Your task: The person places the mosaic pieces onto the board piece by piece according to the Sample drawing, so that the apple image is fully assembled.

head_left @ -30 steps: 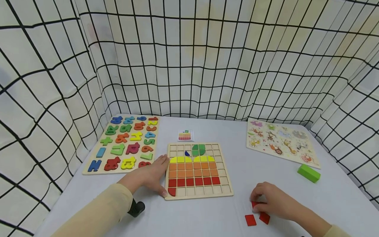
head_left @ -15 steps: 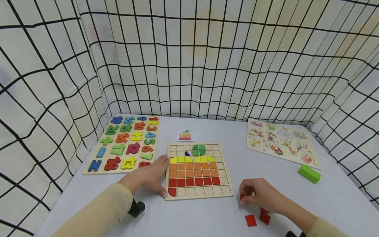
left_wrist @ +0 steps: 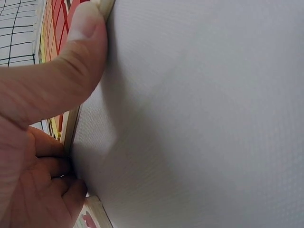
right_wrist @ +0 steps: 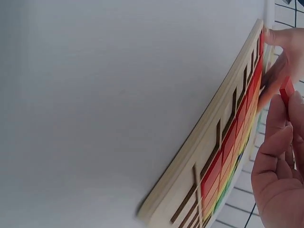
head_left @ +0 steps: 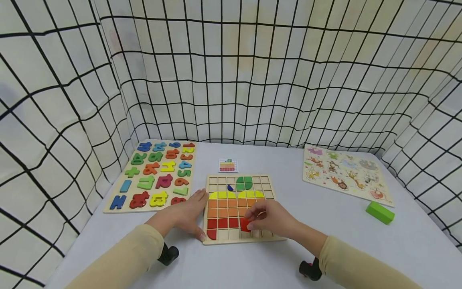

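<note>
A wooden grid puzzle board (head_left: 278,234) lies on the white table, filled in part with red, orange, yellow and green tiles. My left hand (head_left: 185,212) rests along its left side, thumb at the near left corner and fingers at the edge. With thumb and fingertips, my right hand (head_left: 272,218) pinches a red square tile (head_left: 245,225) close over the board's lower middle. The right wrist view shows that red tile (right_wrist: 286,89) raised between the fingertips. Part of the red row is hidden behind the right hand.
A small pattern card (head_left: 228,165) lies behind the board. An alphabet and number puzzle (head_left: 119,192) stands left, an animal puzzle (head_left: 343,192) right, near a green block (head_left: 380,212). Black netting (head_left: 249,80) surrounds the table on the far side and both sides.
My right hand has carried a red tile leftward from the loose tiles at the right to over the board. The right forearm and its wrist camera now cover that spot. My left hand stays put.
</note>
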Available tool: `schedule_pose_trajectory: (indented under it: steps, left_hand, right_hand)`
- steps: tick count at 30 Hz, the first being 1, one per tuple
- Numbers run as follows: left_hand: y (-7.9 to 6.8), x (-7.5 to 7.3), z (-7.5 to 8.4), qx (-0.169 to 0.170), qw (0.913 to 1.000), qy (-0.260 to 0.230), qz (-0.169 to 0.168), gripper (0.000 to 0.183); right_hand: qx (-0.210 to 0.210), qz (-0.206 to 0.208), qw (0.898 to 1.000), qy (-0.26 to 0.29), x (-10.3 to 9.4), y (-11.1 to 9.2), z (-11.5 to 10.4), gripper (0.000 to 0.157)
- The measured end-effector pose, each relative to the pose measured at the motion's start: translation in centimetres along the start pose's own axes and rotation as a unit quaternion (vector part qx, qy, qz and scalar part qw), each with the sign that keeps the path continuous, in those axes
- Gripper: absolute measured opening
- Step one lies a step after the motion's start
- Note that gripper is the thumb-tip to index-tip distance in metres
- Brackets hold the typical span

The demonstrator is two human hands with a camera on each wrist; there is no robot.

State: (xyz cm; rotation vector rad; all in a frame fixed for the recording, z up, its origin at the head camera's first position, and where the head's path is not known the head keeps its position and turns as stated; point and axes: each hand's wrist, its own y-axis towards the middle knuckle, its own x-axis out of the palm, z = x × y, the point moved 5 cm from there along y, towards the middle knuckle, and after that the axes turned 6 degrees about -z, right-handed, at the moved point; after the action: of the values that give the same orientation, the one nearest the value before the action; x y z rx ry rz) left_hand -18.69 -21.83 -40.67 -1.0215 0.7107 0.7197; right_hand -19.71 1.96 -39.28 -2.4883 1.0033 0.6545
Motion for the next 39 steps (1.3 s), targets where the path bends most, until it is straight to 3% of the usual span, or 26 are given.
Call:
schedule_pose_trajectory:
  steps: [6, 14, 26, 31, 33, 34, 35, 39]
  left_hand:
    - [0.1, 0.1, -0.1, 0.0, 1.0, -0.002, 0.0, 0.122]
    - [0.2, 0.1, -0.1, 0.001, 1.0, 0.0, 0.0, 0.122]
    - [0.0, 0.0, -0.1, 0.002, 1.0, 0.0, -0.003, 0.123]
    - [-0.1, -0.1, -0.1, 0.004, 1.0, -0.001, -0.002, 0.122]
    - [0.0, -0.1, -0.1, 0.004, 1.0, -0.002, -0.002, 0.122]
    - [-0.1, -0.1, -0.1, 0.004, 1.0, -0.002, -0.001, 0.122]
    - [-0.1, 0.0, 0.0, 0.004, 1.0, -0.003, -0.001, 0.123]
    - [0.0, 0.0, 0.0, 0.003, 1.0, -0.005, 0.0, 0.124]
  right_hand:
    - [-0.005, 0.002, 1.0, -0.011, 2.0, 2.2, -1.1, 0.012]
    - [-0.002, -0.018, 0.997, -0.073, 4.4, 3.5, -2.4, 0.006]
    - [-0.017, -0.009, 0.983, -0.181, 5.5, 3.9, -3.2, 0.005]
    - [-0.031, -0.014, 0.979, -0.202, 5.7, 4.0, -3.6, 0.002]
    - [-0.062, -0.032, 0.969, -0.238, 6.1, 4.1, -4.1, 0.006]
    - [-0.081, -0.044, 0.958, -0.271, 6.3, 4.0, -4.4, 0.012]
    - [-0.104, -0.055, 0.943, -0.311, 6.6, 4.0, -4.7, 0.017]
    - [-0.175, -0.073, 0.865, -0.465, 7.4, 3.2, -5.4, 0.04]
